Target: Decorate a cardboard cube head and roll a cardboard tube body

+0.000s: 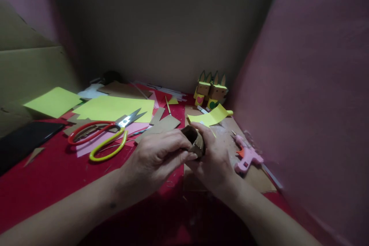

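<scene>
Between my two hands is a small brown cardboard tube point(197, 147), its open, uneven end facing up toward me. My left hand point(161, 153) pinches its near left edge with thumb and fingers. Around its right side curls my right hand point(215, 157), closed on it; the fingertips are partly hidden behind the tube. Just beyond lies a curled strip of yellow paper point(209, 116) on a cardboard sheet point(259, 180). A pink hot glue gun point(247, 155) rests on that sheet, right of my right hand.
Large scissors point(122, 123) with red and yellow handles lie open at left, on pink and yellow paper point(115, 107). Two cardboard figures point(211, 90) with pointed ears stand at the back. A dark flat object point(25, 144) lies far left. Walls rise behind and at right.
</scene>
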### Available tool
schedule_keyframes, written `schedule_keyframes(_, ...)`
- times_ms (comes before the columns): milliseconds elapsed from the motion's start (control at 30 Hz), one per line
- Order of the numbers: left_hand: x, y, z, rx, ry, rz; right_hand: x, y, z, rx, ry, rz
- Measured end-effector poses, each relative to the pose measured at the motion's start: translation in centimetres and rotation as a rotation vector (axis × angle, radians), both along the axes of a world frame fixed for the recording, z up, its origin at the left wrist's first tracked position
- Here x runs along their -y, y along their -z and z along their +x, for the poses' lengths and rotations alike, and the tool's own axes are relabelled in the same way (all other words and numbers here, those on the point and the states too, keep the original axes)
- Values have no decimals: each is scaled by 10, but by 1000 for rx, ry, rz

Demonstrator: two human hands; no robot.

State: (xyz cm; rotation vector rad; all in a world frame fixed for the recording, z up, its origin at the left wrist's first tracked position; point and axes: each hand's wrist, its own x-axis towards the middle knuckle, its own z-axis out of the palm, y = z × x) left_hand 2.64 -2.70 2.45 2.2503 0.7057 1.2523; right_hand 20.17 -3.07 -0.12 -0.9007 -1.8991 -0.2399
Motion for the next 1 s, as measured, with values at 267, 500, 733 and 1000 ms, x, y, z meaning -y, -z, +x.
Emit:
schedule_keyframes(267,7,-22,-1,150,-69,-190,-11,-9,13,-353,15,-33)
schedule_keyframes(500,-31,-6,8,-118,-132,-382,-28,-22,29,-1070,-185,-436)
schedule_keyframes(733,-63,32,43,-224,-68,-419,-34,-29,35,-1246,-280,-530)
schedule_keyframes(1000,-83,30,64,-225,126,-438,-37,-30,40,-1237,-314,-525)
